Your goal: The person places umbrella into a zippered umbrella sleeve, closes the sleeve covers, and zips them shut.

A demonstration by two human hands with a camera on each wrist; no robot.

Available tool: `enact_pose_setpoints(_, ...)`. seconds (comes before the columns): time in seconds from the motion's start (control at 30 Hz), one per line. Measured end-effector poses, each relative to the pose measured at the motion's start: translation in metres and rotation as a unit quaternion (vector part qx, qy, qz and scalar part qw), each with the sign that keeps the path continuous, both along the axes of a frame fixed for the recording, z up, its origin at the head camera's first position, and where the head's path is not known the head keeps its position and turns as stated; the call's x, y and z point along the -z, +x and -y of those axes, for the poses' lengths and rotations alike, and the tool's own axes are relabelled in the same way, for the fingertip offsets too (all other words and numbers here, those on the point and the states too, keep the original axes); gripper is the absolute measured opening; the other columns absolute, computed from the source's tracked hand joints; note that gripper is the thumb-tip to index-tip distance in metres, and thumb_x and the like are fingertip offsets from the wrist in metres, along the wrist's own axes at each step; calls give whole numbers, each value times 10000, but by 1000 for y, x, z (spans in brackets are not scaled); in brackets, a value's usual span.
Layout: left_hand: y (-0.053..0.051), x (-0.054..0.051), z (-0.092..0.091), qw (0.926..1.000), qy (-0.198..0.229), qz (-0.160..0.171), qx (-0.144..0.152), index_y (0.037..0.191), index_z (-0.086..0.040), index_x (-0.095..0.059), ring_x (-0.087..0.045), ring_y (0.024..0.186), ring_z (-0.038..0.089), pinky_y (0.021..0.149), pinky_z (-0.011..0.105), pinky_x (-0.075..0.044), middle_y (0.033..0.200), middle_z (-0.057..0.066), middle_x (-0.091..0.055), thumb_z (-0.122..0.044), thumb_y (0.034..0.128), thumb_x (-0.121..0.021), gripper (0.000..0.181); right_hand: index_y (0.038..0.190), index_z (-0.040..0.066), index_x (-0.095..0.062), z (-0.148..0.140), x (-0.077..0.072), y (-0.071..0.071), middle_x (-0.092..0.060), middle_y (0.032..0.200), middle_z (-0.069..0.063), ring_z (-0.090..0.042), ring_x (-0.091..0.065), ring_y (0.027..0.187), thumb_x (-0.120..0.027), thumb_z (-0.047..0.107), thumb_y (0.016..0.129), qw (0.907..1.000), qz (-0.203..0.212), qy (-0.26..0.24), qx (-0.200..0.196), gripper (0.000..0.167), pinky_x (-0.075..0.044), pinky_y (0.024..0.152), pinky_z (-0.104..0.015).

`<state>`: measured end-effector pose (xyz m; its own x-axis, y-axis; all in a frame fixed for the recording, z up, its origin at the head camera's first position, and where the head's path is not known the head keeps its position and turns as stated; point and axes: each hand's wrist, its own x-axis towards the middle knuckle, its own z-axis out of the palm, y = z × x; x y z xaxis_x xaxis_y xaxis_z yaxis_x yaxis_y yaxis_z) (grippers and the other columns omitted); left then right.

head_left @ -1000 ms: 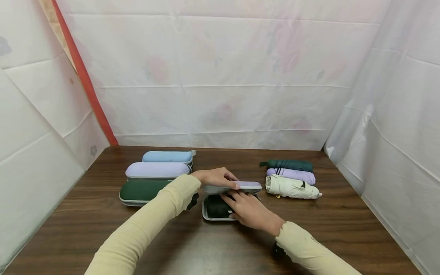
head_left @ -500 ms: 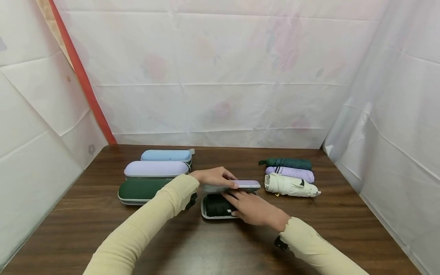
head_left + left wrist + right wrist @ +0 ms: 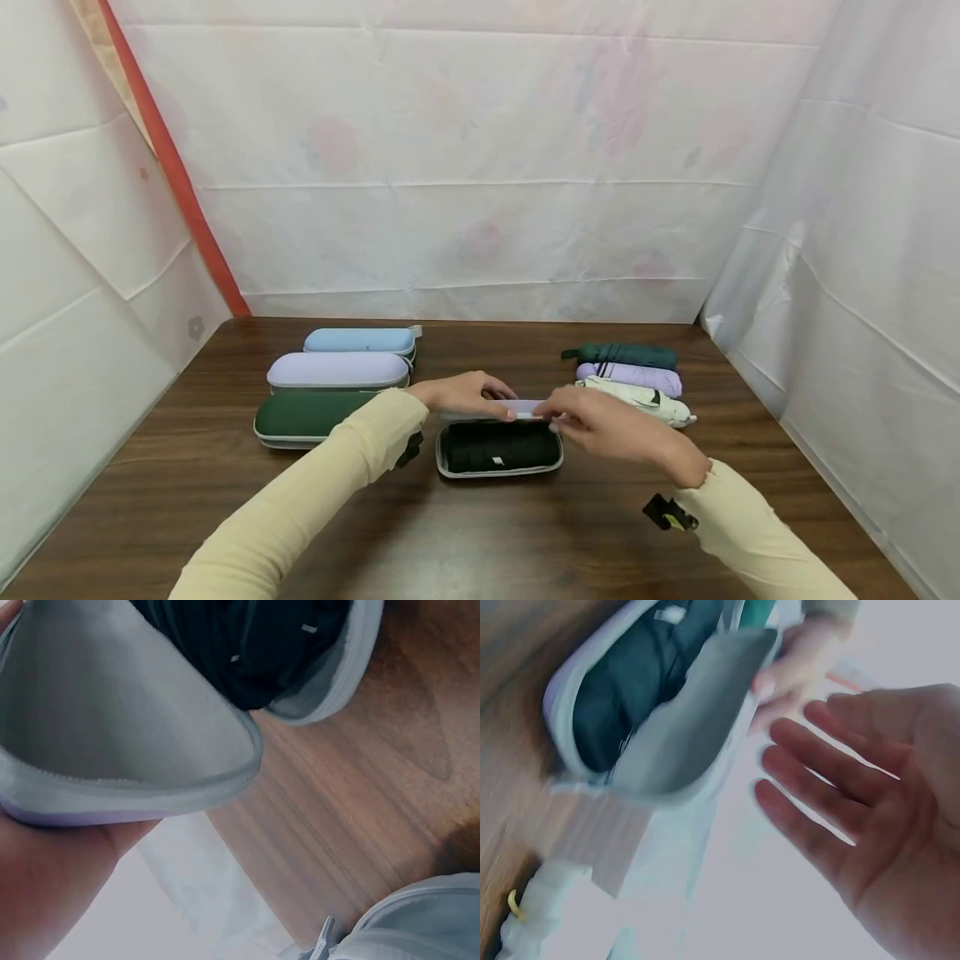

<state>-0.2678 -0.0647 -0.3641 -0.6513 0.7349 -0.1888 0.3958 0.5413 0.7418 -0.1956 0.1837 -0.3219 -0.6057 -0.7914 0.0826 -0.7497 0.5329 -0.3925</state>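
A lavender zip case (image 3: 498,475) with pale grey edging lies unzipped on the wooden table. Inside its base rests a folded black umbrella (image 3: 498,446) with a small white tag. My left hand (image 3: 467,395) grips the raised lid (image 3: 525,407), thumb on the inner edge and fingers behind. In the left wrist view the lid's grey lining (image 3: 127,712) faces the umbrella. My right hand (image 3: 600,423) hovers at the lid's right end. The right wrist view shows that hand's fingers (image 3: 825,757) relaxed and spread, apart from the lid, holding nothing.
To the left lie a blue case (image 3: 360,340), a lavender case (image 3: 337,369) and a dark green case (image 3: 311,414). At the right are folded umbrellas: dark green (image 3: 626,355), lavender (image 3: 637,377) and cream (image 3: 660,407). White cloth (image 3: 480,167) walls the table's back and sides.
My right hand has lifted off the black umbrella and moved up and right, uncovering it. My left hand still grips the lid, nearly in place.
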Motion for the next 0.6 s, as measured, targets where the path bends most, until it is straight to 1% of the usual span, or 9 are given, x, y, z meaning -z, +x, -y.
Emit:
enact_pose_setpoints(0.07,3,2,0,10000,-43,-43,-31,1308,-66,-570,-561,1076,153,900,327,-445,1213,26,-611,-318,896,-638,488,1166,57,-646,-3,2,-9,-612,1049,1,-86,-550,871,-581,78,948,9994,-226,-246,13,228,-472,724,-281)
enact_pose_setpoints(0.13,6,4,0,9999,-103,-101,-71,1313,-79,-566,-556,1078,137,911,330,-440,1219,13,-607,-324,890,-648,496,1167,44,-644,-5,7,-17,-597,1066,-9,-106,-533,852,-602,93,940,9991,-269,-338,19,236,-462,712,-287)
enact_pose_setpoints(0.23,11,7,-1,9996,-116,-188,-147,1309,-93,-568,-550,1064,117,918,329,-432,1209,0,-604,-334,879,-667,502,1194,47,-633,-6,21,-27,-580,1125,-31,-161,-538,930,-616,165,941,9996,-164,-227,38,280,-457,759,-320)
enact_pose_setpoints(0.33,16,12,-1,9991,-34,-376,-165,1293,-95,-577,-550,1027,107,899,311,-434,1177,-6,-604,-345,864,-689,509,1235,57,-611,-5,35,-34,-569,1177,-40,-200,-534,1008,-605,244,949,9999,130,-54,98,341,-450,823,-368)
enact_pose_setpoints(0.4,19,15,-2,9982,-15,-570,-175,1282,-103,-583,-546,1003,103,877,297,-436,1161,-16,-598,-363,850,-704,518,1257,62,-595,-3,42,-37,-563,1201,-43,-199,-518,1060,-599,281,950,9994,333,11,137,377,-436,864,-392)
enact_pose_setpoints(0.5,23,18,-1,9960,-39,-868,-218,1272,-124,-589,-534,974,100,840,290,-439,1144,-43,-580,-404,820,-729,549,1289,66,-565,1,48,-40,-546,1242,-49,-190,-509,1095,-615,291,940,9977,652,37,153,419,-427,893,-403)
enact_pose_setpoints(0.6,28,20,0,9929,-60,-1147,-303,1257,-154,-598,-527,949,101,806,289,-443,1125,-70,-562,-432,785,-757,570,1318,69,-534,4,50,-40,-525,1286,-65,-189,-508,1111,-643,289,922,9960,888,48,113,466,-428,902,-400)
